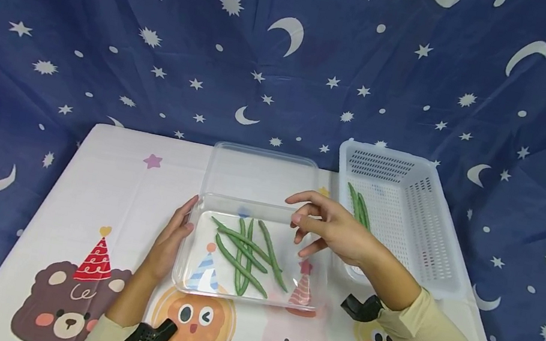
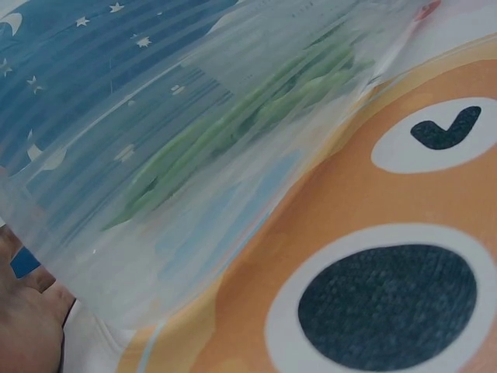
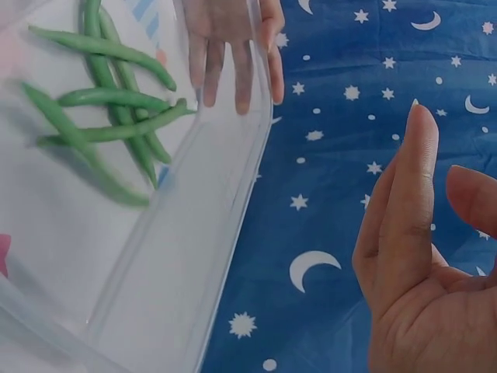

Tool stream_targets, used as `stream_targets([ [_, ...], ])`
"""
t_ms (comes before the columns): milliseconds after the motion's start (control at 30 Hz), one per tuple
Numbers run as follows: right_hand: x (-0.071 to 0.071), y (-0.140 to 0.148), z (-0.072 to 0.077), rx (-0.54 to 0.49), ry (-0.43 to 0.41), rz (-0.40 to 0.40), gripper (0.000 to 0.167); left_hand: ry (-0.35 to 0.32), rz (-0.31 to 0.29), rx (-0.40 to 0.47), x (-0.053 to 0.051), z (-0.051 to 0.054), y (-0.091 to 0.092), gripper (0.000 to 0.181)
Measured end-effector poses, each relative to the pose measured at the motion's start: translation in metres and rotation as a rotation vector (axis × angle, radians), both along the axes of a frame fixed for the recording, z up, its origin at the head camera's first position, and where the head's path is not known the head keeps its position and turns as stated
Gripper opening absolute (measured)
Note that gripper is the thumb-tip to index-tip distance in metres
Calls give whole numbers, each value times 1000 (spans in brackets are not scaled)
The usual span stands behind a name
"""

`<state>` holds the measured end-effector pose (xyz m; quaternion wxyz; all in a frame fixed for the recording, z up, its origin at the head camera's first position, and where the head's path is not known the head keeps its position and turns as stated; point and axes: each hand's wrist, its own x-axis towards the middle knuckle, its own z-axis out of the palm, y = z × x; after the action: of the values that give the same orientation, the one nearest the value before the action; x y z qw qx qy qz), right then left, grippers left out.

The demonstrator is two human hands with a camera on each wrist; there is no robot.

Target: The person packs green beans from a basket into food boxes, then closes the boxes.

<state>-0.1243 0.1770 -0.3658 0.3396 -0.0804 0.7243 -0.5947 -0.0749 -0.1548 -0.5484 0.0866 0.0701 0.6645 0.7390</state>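
Note:
Several green beans [image 1: 272, 252] lie crossed over each other in a clear plastic container [image 1: 250, 300]. My left hand [image 1: 169, 243] rests against the container's left wall, its fingers straight; the right wrist view shows those fingers [image 3: 221, 35] through the plastic. Above the container's right side hovers my right hand [image 1: 336, 227], fingers spread and slightly bent, with nothing between them. In the right wrist view this hand [image 3: 411, 287] is apart from the container. The left wrist view shows the beans [image 2: 233, 124] blurred through the container wall.
A white slotted basket [image 1: 423, 221] stands at the right, with a few green beans [image 1: 362, 209] along its left side. Behind the container lies a clear lid-like piece [image 1: 265, 153]. The white tablecloth [image 1: 147, 197] has cartoon prints; a blue starry cloth [image 1: 196, 17] hangs behind.

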Motion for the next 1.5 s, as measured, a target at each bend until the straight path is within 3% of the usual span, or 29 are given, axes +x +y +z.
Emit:
stream_targets([
  [233,-3,12,10,-18,29,-32,44,-6,3,-6,-1,1,0,56],
  [433,-11,33,20,-15,91,-109,43,-14,12,-32,-1,0,0,56],
  [667,-33,71,22,-40,149,-218,35,-16,7,-7,0,-2,0,56],
  [867,-56,104,18,-52,121,-338,34,-20,11,-12,0,-2,1,56],
  [1000,-71,125,9,63,107,-364,42,-19,14,-20,0,0,1,56],
  [1133,-86,145,-9,181,89,-351,44,-18,8,-13,0,0,1,56],
  [1367,-109,171,-50,192,-60,-318,48,-7,0,4,-1,0,0,56],
  [1500,-116,179,-68,213,-122,-328,53,-21,12,-28,-1,1,-1,55],
])
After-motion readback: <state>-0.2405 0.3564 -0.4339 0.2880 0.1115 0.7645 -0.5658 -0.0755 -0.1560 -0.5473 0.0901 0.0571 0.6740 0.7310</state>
